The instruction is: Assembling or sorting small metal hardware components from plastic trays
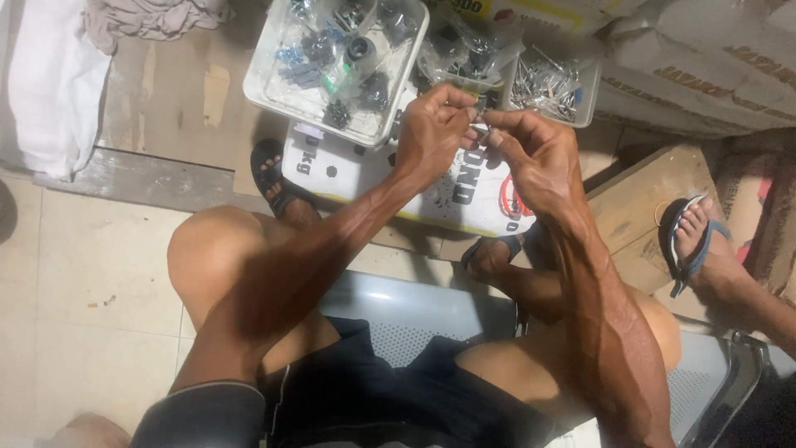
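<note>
My left hand [431, 133] and my right hand [535, 158] meet above a white sack [348, 170] on the floor. Both pinch a small dark metal part [482, 114] between their fingertips; its exact shape is too small to tell. Just beyond the hands stands a clear plastic tray [265, 83] with several bagged dark small parts, and a smaller tray [580, 95] of shiny metal pieces. I sit on a grey perforated metal bench [414, 311] with my knees spread and my sandalled feet by the sack.
Another person's foot in a blue flip-flop [692, 236] rests at the right next to a wooden block [647, 195]. White sacks [705, 58] pile up at the top right. Cloth [50, 83] lies at the top left. Floor tiles [91, 282] lie to the left.
</note>
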